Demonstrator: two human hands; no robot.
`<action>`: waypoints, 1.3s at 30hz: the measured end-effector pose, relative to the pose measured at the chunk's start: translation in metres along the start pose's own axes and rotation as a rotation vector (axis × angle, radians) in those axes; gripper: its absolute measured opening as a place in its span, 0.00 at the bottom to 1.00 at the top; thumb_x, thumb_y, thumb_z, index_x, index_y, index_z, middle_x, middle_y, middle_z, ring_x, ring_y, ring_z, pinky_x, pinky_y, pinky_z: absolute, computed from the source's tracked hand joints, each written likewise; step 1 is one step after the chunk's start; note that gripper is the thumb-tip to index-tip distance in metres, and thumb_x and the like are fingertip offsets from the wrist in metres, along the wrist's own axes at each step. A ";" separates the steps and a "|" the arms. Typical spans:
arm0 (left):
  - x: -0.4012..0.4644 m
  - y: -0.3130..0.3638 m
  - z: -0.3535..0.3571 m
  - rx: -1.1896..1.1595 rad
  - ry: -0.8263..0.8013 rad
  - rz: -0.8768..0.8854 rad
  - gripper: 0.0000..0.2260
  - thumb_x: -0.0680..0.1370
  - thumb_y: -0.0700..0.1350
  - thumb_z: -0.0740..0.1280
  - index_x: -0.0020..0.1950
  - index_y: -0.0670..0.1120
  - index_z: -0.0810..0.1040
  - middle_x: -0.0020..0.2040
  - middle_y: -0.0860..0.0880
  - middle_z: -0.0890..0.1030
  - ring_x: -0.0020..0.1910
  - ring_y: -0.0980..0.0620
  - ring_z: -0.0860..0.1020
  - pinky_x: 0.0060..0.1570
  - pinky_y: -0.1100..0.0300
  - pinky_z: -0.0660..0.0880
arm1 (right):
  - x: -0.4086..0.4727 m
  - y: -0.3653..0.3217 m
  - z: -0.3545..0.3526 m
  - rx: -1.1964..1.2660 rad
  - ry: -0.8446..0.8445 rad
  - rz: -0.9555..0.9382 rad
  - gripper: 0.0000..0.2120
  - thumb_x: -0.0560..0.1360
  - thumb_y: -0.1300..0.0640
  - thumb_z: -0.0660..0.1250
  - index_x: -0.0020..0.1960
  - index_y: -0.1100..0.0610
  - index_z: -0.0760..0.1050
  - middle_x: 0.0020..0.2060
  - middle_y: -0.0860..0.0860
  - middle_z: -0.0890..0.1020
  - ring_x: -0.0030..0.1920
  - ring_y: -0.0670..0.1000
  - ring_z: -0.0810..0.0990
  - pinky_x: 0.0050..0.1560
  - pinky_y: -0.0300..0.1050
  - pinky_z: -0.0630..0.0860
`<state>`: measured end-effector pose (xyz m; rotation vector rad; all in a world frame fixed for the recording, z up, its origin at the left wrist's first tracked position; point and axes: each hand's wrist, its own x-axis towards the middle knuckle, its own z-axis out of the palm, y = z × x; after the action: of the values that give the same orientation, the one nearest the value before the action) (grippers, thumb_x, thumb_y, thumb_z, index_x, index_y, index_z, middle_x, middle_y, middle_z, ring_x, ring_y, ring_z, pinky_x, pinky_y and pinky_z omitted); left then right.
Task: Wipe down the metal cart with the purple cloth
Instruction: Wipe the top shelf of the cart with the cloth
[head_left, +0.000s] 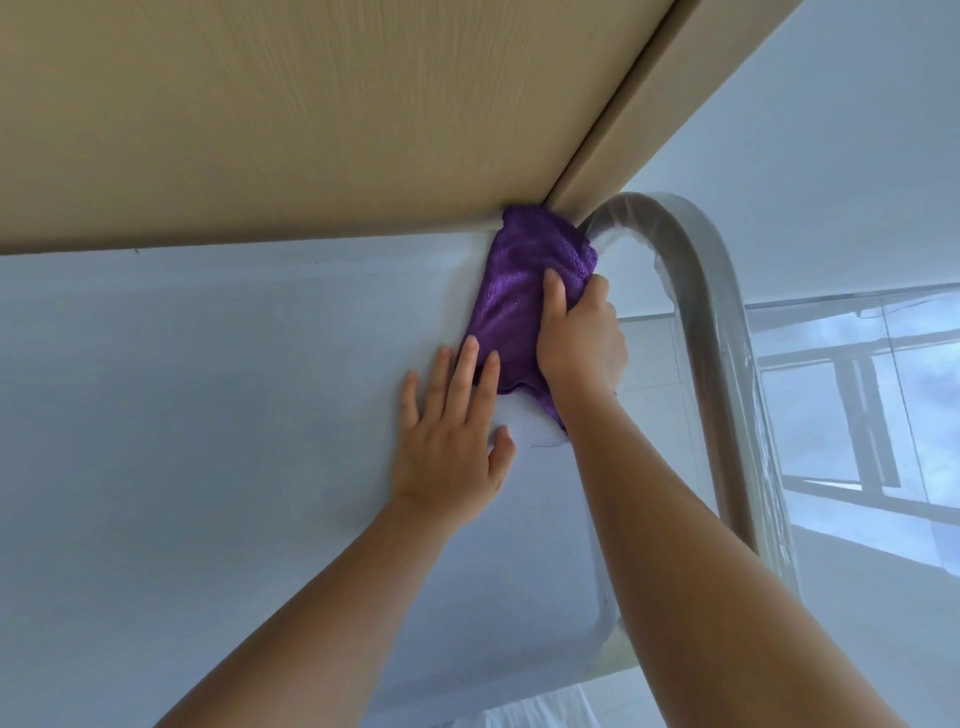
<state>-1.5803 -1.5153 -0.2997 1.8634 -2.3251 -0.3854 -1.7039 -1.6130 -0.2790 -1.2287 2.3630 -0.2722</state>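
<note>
The metal cart's flat top fills the lower left of the head view, pale and shiny. Its curved tubular handle, wrapped in clear plastic film, arches up on the right. A purple cloth lies bunched on the far right corner of the cart top, beside the base of the handle. My right hand grips the cloth, thumb on top and fingers curled around its right side. My left hand lies flat on the cart top, its fingers straight, with the fingertips touching the cloth's left edge.
A beige wooden panel stands against the far edge of the cart, with a second panel meeting it at a corner right above the cloth. A window frame shows at the right behind the handle.
</note>
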 end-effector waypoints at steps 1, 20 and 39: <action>0.000 0.000 0.000 -0.010 0.005 0.004 0.28 0.73 0.51 0.55 0.72 0.43 0.65 0.73 0.42 0.64 0.72 0.42 0.61 0.67 0.43 0.54 | -0.003 0.002 0.000 -0.003 0.004 0.010 0.25 0.79 0.37 0.48 0.59 0.57 0.66 0.53 0.56 0.77 0.53 0.60 0.76 0.46 0.50 0.66; -0.003 -0.003 -0.001 -0.216 0.055 0.060 0.28 0.71 0.56 0.58 0.68 0.47 0.71 0.68 0.41 0.71 0.69 0.40 0.64 0.66 0.37 0.54 | -0.067 0.050 0.000 -0.112 0.052 -0.010 0.26 0.80 0.42 0.49 0.72 0.56 0.59 0.59 0.56 0.73 0.59 0.58 0.72 0.57 0.52 0.67; -0.004 -0.005 -0.003 -0.157 -0.011 0.132 0.31 0.67 0.63 0.57 0.67 0.53 0.74 0.69 0.40 0.68 0.71 0.35 0.61 0.65 0.36 0.52 | -0.157 0.104 0.013 -0.239 0.136 0.071 0.33 0.77 0.41 0.47 0.75 0.59 0.55 0.62 0.58 0.72 0.61 0.59 0.70 0.61 0.54 0.64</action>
<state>-1.5736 -1.5130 -0.2981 1.6318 -2.3332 -0.5450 -1.6946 -1.4246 -0.2808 -1.2642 2.6105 -0.0515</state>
